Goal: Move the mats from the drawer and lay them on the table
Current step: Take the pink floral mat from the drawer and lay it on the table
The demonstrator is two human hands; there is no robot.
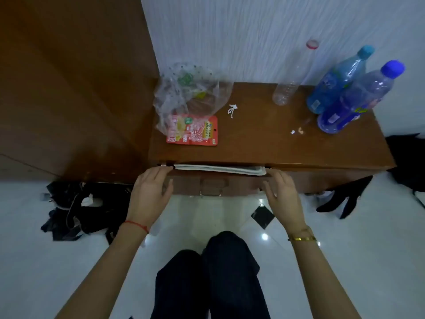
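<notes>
Knees in dark trousers (207,272) sit closest, and just beyond them the mats (218,168) lie as a flat pale stack in the barely open drawer (211,183), long axis running left to right. Left hand (150,192) and right hand (281,192), fingers loosely spread, rest on the drawer's front corners, equally near the stack, under the counter (264,143)

Dim, soft, wide-angle edge distortion

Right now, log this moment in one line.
drawer: slightly open | mats: inside | left hand, right hand: on drawer front corners
</notes>
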